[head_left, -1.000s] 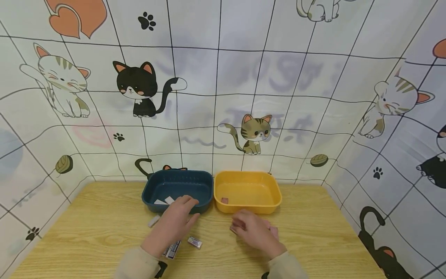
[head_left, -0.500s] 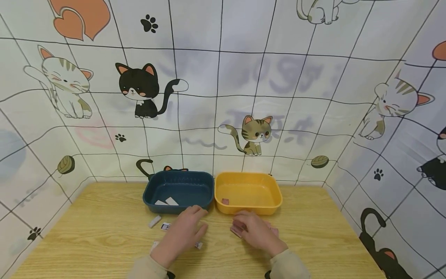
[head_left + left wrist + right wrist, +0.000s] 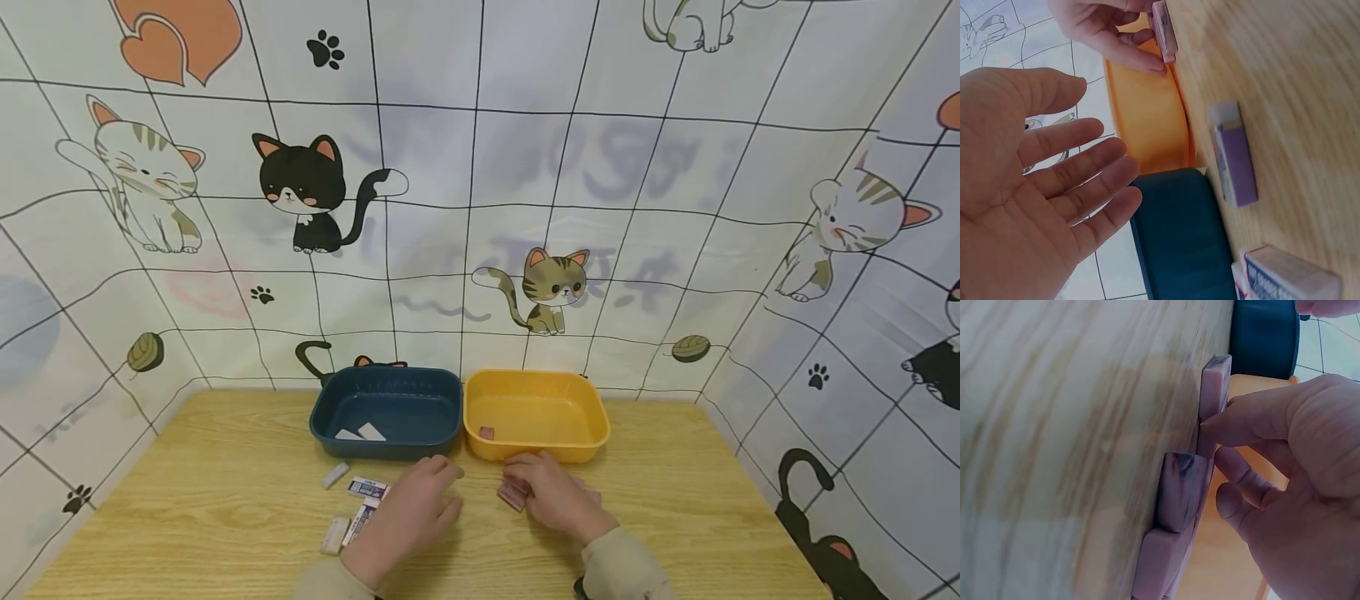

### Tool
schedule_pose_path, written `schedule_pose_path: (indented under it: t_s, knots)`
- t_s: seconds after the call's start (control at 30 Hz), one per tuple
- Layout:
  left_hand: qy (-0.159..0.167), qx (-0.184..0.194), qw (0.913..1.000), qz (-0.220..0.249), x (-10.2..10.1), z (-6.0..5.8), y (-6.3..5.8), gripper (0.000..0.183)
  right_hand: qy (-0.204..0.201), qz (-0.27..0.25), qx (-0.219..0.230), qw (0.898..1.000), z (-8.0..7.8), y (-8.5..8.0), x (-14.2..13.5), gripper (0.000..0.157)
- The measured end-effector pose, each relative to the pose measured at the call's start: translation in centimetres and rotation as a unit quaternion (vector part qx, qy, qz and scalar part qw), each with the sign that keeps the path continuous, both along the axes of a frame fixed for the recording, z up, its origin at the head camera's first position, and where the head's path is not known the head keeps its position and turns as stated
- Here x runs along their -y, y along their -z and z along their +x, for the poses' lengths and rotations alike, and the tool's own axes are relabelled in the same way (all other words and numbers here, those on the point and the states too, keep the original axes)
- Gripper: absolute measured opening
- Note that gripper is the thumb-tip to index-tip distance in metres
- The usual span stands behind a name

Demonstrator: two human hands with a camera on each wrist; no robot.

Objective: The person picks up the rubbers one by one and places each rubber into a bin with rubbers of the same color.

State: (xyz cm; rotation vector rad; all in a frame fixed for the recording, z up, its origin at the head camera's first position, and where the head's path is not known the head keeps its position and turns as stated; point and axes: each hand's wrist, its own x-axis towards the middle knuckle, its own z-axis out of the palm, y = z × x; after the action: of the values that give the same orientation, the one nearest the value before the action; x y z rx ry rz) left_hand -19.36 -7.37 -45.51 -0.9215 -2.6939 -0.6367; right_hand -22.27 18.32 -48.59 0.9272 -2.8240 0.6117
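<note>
My left hand (image 3: 416, 508) hovers over the table in front of the blue bin (image 3: 386, 451), fingers loosely spread with nothing in them. A small eraser in a purple sleeve (image 3: 1235, 156) lies beyond its fingers in the left wrist view; the hand hides it in the head view. My right hand (image 3: 555, 493) pinches a pink eraser (image 3: 512, 493) at the table, just in front of the yellow bin (image 3: 537, 452). More pink erasers (image 3: 1179, 487) lie along the table beside that hand, partly hidden by it in the head view.
Left of my left hand lie blue-and-white sleeved erasers (image 3: 367, 487) and a white eraser (image 3: 334, 535). Another white eraser (image 3: 335, 475) is nearer the blue bin. White pieces (image 3: 371, 432) lie inside the blue bin, a pink piece (image 3: 487, 433) inside the yellow one. A cat-print curtain (image 3: 420, 250) hangs behind.
My left hand has moved right and back from the blue bin's front rim, uncovering sleeved erasers on its left. The right hand has stayed nearly in place at the pink erasers.
</note>
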Motion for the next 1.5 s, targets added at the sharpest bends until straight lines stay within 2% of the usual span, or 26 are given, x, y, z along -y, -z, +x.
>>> schedule_pose_path:
  t_s: [0.4, 0.73, 0.87, 1.07, 1.17, 1.33, 1.5]
  knots:
    - [-0.008, 0.031, 0.9994, -0.014, -0.4, 0.2, 0.6, 0.025, 0.03, 0.013, 0.024, 0.999, -0.3, 0.1, 0.1, 0.041]
    - [-0.016, 0.059, 0.9979, -0.023, -0.5, 0.3, 0.4, 0.027, 0.028, 0.016, 0.009, 0.999, 0.0, -0.3, -0.3, 0.04]
    - [-0.017, 0.059, 0.9978, -0.026, -0.6, 0.4, 0.4, 0.027, 0.028, 0.012, 0.003, 1.0, 0.1, -0.3, -0.4, 0.039]
    - [-0.02, 0.06, 0.9976, -0.028, -0.7, 0.4, 0.6, 0.027, 0.022, -0.021, -0.03, 0.999, 0.3, -0.3, -0.7, 0.026]
    - [-0.018, 0.05, 0.9983, -0.023, -0.7, 0.4, 0.7, 0.026, 0.02, -0.035, -0.031, 0.999, 0.5, -0.4, -0.8, 0.024]
    - [-0.007, 0.032, 0.9994, -0.009, -0.8, 0.3, 0.9, 0.024, 0.023, -0.05, -0.027, 0.998, 0.8, -1.4, -0.7, 0.019]
    - [0.004, 0.024, 0.9997, 0.0, -1.2, 0.2, 1.2, 0.023, 0.019, -0.076, -0.058, 0.995, 0.8, -2.4, -0.7, 0.019]
